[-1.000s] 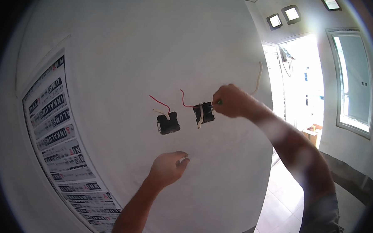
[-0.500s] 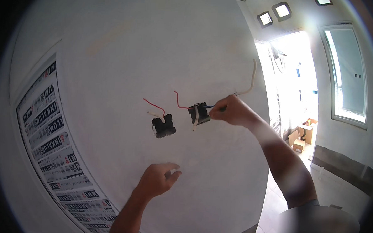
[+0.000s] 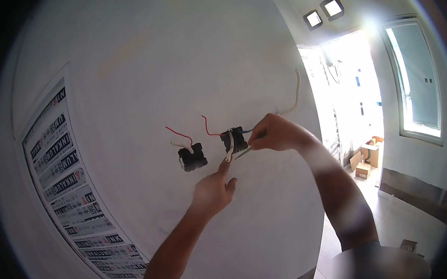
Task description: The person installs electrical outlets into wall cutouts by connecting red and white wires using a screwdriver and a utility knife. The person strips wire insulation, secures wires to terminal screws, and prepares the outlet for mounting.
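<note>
Down hung the white cable (image 3: 231,144) across the black wall box (image 3: 240,139), a slim greenish piece (image 3: 243,153) slanting just beside the cable's tip!

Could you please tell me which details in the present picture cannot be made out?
All in the head view:
- The blue wire's far end: hidden by the right hand.
- What the thin green thing in that hand is: too small, partly covered by fingers.
- Whether the left hand touches the white cable: too small to tell.
- Much beyond the bright doorway: washed out by glare.
</note>
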Action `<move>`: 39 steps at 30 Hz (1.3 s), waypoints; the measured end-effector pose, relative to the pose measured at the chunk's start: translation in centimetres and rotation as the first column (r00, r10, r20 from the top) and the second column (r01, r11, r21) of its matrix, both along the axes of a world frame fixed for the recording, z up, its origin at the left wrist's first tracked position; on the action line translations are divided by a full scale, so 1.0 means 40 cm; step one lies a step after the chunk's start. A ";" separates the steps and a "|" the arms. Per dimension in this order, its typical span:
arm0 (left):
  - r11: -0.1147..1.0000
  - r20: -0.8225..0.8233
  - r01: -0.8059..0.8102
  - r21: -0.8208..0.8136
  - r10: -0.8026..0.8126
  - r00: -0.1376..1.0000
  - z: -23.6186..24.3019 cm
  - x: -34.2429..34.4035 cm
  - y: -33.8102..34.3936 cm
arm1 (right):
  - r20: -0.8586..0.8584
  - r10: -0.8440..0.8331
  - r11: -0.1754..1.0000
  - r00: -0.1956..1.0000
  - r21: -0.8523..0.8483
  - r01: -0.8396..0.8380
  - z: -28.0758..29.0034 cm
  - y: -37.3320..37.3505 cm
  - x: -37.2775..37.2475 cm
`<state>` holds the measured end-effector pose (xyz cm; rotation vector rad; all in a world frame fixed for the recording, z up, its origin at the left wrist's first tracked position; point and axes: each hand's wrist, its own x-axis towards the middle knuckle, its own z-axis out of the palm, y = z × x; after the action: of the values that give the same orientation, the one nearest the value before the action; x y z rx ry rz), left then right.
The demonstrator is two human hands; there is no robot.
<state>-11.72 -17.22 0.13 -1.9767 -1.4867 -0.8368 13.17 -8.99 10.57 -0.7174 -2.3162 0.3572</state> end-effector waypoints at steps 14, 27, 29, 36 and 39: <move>0.985 0.012 -0.165 -0.052 0.165 0.986 0.020 0.120 0.130 | -0.349 -0.091 0.992 0.933 0.046 0.114 -0.304 -0.057 0.374; 0.987 0.059 -0.049 0.151 0.040 0.997 0.020 0.096 0.172 | -0.519 -0.232 0.965 0.822 -0.229 0.128 -0.488 -0.130 0.502; 0.988 0.009 0.080 0.135 -0.082 0.997 0.041 0.105 0.159 | -0.508 -0.246 0.953 0.826 -0.284 0.108 -0.480 -0.143 0.495; 0.960 -0.001 -0.227 0.166 0.230 0.973 0.027 0.091 0.068 | -0.507 -0.288 0.925 0.812 -0.366 0.100 -0.475 -0.176 0.498; 0.927 -0.111 -0.269 0.260 0.305 0.946 0.036 0.063 0.021 | -0.485 -0.299 0.910 0.822 -0.403 0.093 -0.489 -0.173 0.497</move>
<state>-9.19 -16.38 1.58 -1.5601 -1.4653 -0.6887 33.06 -15.92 -9.00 -0.8952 -1.6333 0.7971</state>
